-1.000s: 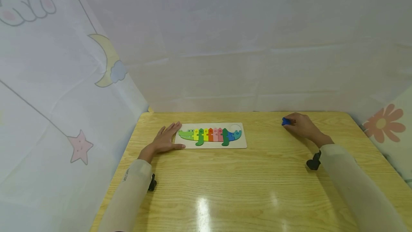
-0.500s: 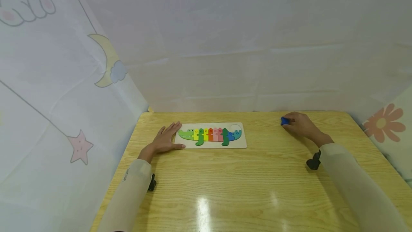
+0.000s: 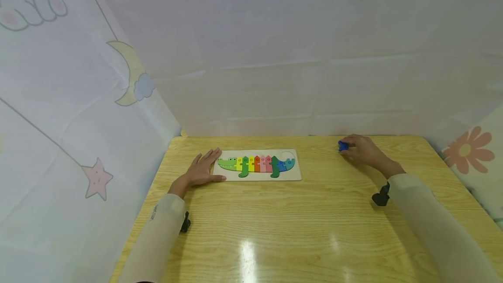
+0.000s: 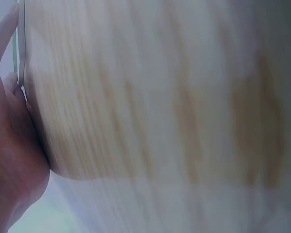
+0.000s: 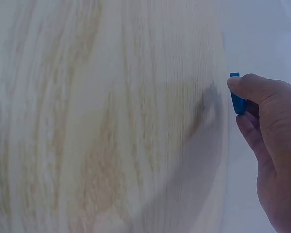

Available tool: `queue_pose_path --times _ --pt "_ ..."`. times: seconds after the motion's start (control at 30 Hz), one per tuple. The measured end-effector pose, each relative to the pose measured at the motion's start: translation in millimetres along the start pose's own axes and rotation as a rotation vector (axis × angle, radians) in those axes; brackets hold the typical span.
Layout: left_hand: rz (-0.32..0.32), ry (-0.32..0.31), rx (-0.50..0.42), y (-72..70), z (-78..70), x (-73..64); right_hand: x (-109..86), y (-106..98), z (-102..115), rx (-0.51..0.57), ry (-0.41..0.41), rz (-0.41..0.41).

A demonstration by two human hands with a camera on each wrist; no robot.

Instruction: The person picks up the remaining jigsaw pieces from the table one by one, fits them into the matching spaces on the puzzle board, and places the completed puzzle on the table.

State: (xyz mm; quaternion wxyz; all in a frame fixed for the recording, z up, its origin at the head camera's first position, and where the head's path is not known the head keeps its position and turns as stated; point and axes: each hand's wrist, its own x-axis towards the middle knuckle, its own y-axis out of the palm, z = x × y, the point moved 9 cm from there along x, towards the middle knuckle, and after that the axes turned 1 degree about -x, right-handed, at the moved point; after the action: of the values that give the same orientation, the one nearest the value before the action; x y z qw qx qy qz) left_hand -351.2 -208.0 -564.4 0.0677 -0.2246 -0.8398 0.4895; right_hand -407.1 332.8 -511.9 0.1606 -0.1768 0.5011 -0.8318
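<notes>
A crocodile puzzle board (image 3: 297, 174) lies flat at the far middle of the table, with several coloured pieces set in it. A pale recess (image 3: 287, 155) shows at the tail, upper right on the board. My left hand (image 3: 199, 171) rests at the board's left edge, fingers spread and thumb along the lower corner; in the left wrist view part of this hand (image 4: 12, 160) shows at the left side. Over the table at right, my right hand (image 3: 363, 150) pinches a small blue puzzle piece (image 3: 343, 146) between thumb and fingers. The right wrist view shows this piece (image 5: 238, 99) edge-on.
The wooden table (image 3: 275, 217) reaches back to a pale cloth wall (image 3: 275, 77). Another cloth side with a printed moon (image 3: 131, 71) stands at left. A printed flower (image 3: 469, 150) is on the right side. Black wrist straps sit near both sleeves.
My right hand has moved slightly left with the blue puzzle piece, towards the board. My left hand and the puzzle board have not moved.
</notes>
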Motion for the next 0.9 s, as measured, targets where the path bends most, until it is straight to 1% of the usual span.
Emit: queue_pose_path --times 0.13,0.3,0.53,0.67,0.83,0.9 --pt "-0.003 0.002 -0.004 -0.9 -1.4 0.0 2.6 0 6 -0.011 -0.033 -0.012" --pt "-0.005 0.003 -0.009 -0.7 -1.7 0.1 5.7 0 13 -0.012 -0.052 -0.017" --pt "0.002 -0.001 -0.006 1.9 2.1 1.6 9.8 -1 30 -0.048 -0.124 -0.039" --pt "0.005 -0.003 -0.005 2.2 2.5 2.1 12.0 0 35 -0.056 -0.134 -0.035" --pt "0.010 -0.006 -0.010 1.4 1.1 1.4 14.1 3 36 -0.042 -0.123 -0.010" --pt "0.010 -0.004 -0.014 1.1 0.7 1.0 14.8 4 37 -0.040 -0.130 -0.002"
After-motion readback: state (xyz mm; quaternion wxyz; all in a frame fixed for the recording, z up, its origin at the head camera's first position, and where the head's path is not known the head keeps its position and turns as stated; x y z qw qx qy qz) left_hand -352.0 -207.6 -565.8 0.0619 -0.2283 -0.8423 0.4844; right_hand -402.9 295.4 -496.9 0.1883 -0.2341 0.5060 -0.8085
